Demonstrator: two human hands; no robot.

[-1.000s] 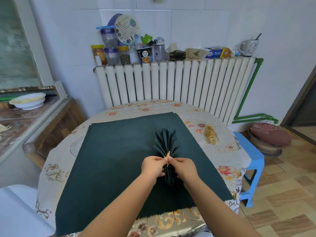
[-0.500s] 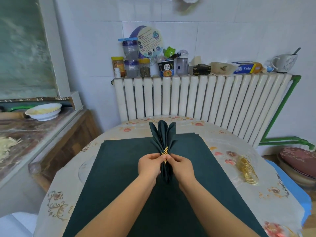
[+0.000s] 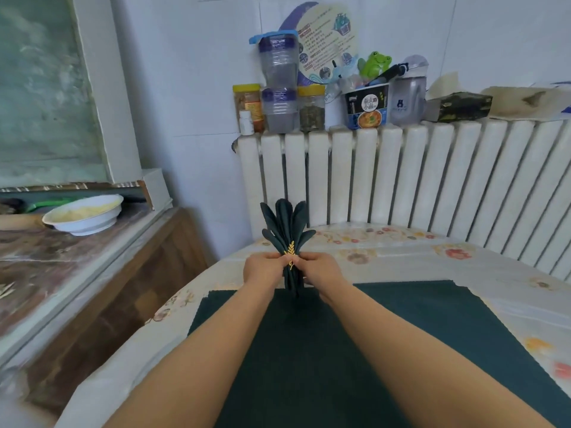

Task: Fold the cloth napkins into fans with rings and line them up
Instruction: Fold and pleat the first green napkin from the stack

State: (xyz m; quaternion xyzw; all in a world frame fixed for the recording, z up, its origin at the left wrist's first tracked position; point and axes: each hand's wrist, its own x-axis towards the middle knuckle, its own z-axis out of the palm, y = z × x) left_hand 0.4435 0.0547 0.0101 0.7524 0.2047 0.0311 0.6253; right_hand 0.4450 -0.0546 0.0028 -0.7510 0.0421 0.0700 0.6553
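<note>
Head view: radiator (image 3: 401, 177) behind napkin fan (image 3: 285, 225)

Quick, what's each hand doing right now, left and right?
Left hand: pinching the fanned napkin at its gold ring.
Right hand: pinching the same napkin from the other side.

Dark green napkin (image 3: 285, 225), gold leaf ring (image 3: 290, 249), floral tablecloth (image 3: 386, 251)

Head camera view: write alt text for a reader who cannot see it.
Two hands, left and right, hold a dark green fan-folded napkin upright by its gold leaf ring above a flat stack of dark green napkins on a floral table. Behind stands a white radiator topped with jars and containers; a white bowl sits on the left counter.
</note>
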